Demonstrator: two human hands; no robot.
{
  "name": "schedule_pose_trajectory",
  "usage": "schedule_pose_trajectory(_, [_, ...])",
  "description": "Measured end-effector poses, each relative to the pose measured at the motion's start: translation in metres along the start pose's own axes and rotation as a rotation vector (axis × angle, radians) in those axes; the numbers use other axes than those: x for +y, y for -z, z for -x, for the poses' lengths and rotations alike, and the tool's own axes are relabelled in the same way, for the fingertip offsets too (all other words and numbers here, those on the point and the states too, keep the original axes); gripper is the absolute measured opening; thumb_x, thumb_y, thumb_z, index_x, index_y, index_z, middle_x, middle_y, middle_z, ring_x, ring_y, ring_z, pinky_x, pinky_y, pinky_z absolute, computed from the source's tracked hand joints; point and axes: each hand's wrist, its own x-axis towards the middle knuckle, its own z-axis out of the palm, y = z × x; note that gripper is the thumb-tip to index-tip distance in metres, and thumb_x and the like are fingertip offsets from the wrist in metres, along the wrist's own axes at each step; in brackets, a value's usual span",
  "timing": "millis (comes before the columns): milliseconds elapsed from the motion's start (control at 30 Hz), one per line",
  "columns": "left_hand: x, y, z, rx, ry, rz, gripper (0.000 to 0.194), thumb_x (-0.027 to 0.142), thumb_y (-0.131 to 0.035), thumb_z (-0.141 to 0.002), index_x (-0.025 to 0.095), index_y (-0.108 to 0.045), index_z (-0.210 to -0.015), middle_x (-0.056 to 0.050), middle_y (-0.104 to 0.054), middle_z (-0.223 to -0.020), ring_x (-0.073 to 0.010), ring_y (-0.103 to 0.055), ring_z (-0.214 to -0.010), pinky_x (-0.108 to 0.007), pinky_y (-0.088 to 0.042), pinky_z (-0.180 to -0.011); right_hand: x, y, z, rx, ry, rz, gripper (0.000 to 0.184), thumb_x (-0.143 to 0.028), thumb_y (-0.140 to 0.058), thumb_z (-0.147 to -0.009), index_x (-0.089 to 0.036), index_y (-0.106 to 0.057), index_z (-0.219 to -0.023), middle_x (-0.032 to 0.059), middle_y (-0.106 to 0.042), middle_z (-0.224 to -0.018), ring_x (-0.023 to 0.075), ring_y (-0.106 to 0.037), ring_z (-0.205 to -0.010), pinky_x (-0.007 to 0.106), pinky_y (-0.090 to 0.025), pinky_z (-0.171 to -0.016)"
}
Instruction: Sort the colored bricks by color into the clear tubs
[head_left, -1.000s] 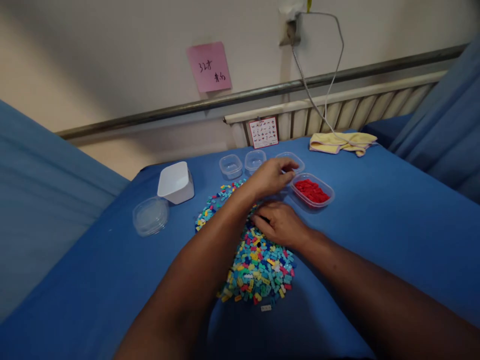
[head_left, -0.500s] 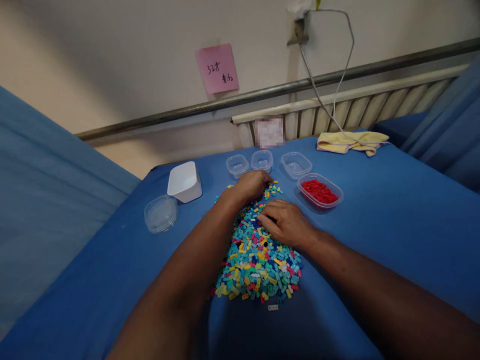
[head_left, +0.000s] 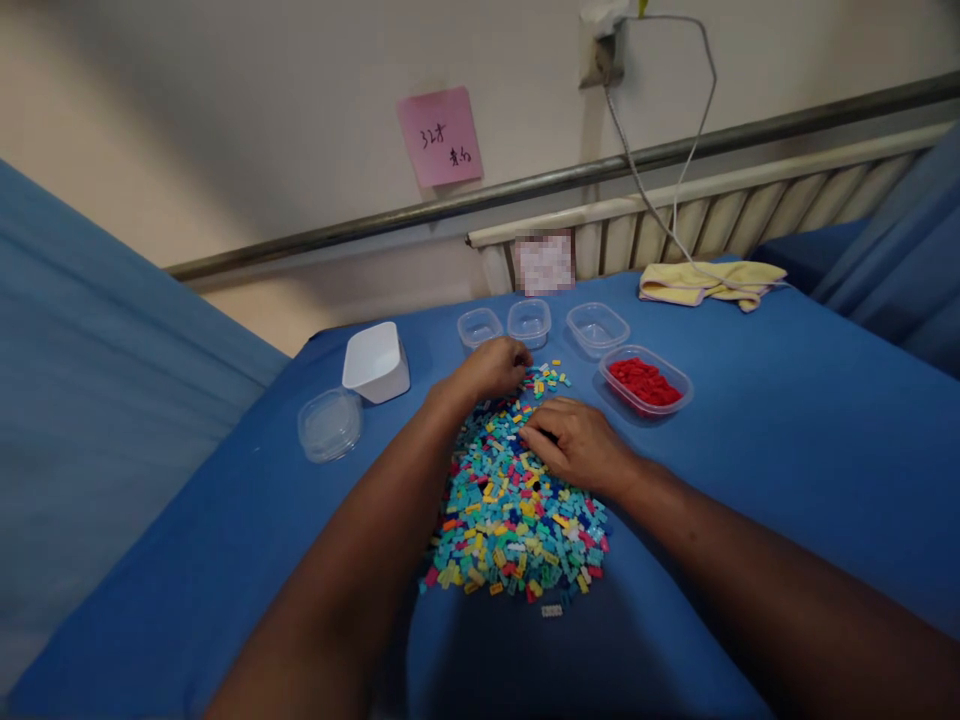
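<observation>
A heap of small coloured bricks (head_left: 510, 520), mostly turquoise with yellow, red and blue, lies on the blue table cover (head_left: 750, 440). My left hand (head_left: 495, 366) rests knuckles-up on the far end of the heap, fingers curled down into the bricks; what they hold is hidden. My right hand (head_left: 574, 440) lies on the heap's right side, its fingertips pinched together among the bricks. A clear tub of red bricks (head_left: 645, 380) stands just right of both hands.
Three clear tubs (head_left: 597, 328) stand in a row behind the heap. A white square bowl (head_left: 375, 362) and a clear round lid (head_left: 330, 424) sit to the left. A yellow cloth (head_left: 709, 282) with a cable lies far right. Radiator and wall are behind.
My left hand has drawn back from beside the tub of red bricks to the far end of the heap. My right hand has stayed on the heap. The camera view shifted slightly.
</observation>
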Motion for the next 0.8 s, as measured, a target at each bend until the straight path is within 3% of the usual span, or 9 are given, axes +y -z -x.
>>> schedule_pose_trajectory(133, [0.011, -0.002, -0.001, -0.039, -0.024, -0.105, 0.028, 0.017, -0.065, -0.088, 0.019, -0.083, -0.11, -0.007, -0.084, -0.105, -0.022, -0.075, -0.091, -0.027, -0.054, -0.078, 0.0, 0.0, 0.0, -0.007, -0.005, 0.006, 0.033, -0.028, -0.059, -0.109, -0.022, -0.061, -0.077, 0.0023, -0.066, -0.077, 0.0193, -0.059, -0.08, 0.035, -0.042, -0.081])
schedule_pose_trajectory(267, [0.019, -0.002, -0.006, -0.088, 0.037, -0.197, 0.03, 0.018, -0.066, -0.088, 0.02, -0.083, -0.112, -0.009, -0.084, -0.108, -0.025, -0.077, -0.096, -0.028, -0.054, -0.08, 0.0, 0.001, 0.0, -0.021, -0.013, -0.002, 0.033, -0.029, -0.059, -0.109, -0.022, -0.063, -0.078, 0.0027, -0.067, -0.078, 0.0195, -0.06, -0.081, 0.035, -0.043, -0.082])
schedule_pose_trajectory(567, [0.02, 0.0, -0.012, -0.151, 0.029, -0.198, 0.035, 0.013, -0.073, -0.078, 0.024, -0.086, -0.109, -0.008, -0.085, -0.106, -0.0255, -0.078, -0.094, -0.028, -0.055, -0.079, 0.004, -0.002, 0.001, -0.026, -0.002, -0.013, 0.027, -0.028, -0.061, -0.109, -0.021, -0.068, -0.083, 0.0032, -0.069, -0.082, 0.0198, -0.061, -0.083, 0.035, -0.044, -0.083])
schedule_pose_trajectory(700, [0.02, 0.001, -0.009, -0.127, 0.023, -0.178, 0.034, 0.015, -0.068, -0.081, 0.02, -0.086, -0.11, -0.01, -0.085, -0.105, -0.0266, -0.078, -0.095, -0.03, -0.056, -0.081, 0.003, -0.001, -0.001, -0.026, -0.012, 0.011, 0.027, -0.028, -0.061, -0.109, -0.021, -0.071, -0.085, 0.0037, -0.071, -0.084, 0.02, -0.063, -0.084, 0.035, -0.045, -0.083])
schedule_pose_trajectory(800, [0.031, 0.003, -0.005, -0.026, -0.002, 0.007, 0.036, 0.017, -0.062, -0.086, 0.017, -0.084, -0.114, -0.008, -0.084, -0.103, -0.0233, -0.077, -0.091, -0.029, -0.057, -0.081, 0.001, 0.001, -0.004, -0.03, -0.007, 0.022, 0.024, -0.028, -0.062, -0.108, -0.021, -0.073, -0.088, 0.0051, -0.075, -0.088, 0.0205, -0.066, -0.086, 0.035, -0.046, -0.084])
